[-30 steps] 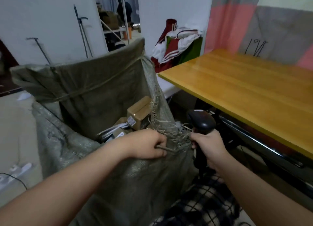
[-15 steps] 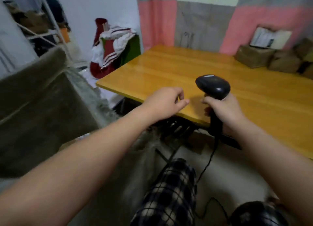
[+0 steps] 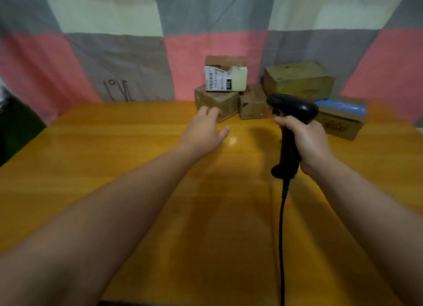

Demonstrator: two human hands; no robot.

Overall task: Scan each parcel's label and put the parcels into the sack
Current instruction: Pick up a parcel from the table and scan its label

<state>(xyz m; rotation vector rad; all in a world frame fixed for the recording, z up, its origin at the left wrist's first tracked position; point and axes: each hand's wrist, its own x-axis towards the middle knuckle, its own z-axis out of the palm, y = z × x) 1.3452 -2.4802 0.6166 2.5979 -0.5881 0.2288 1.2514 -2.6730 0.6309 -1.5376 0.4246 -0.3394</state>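
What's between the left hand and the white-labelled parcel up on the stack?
Head view: only the lower brown parcel that the white-labelled parcel rests on. The left hand reaches its near corner; contact cannot be told.

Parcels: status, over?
Left hand open, by the parcels. Right hand grips scanner. Nothing blocking. Sack out of view.
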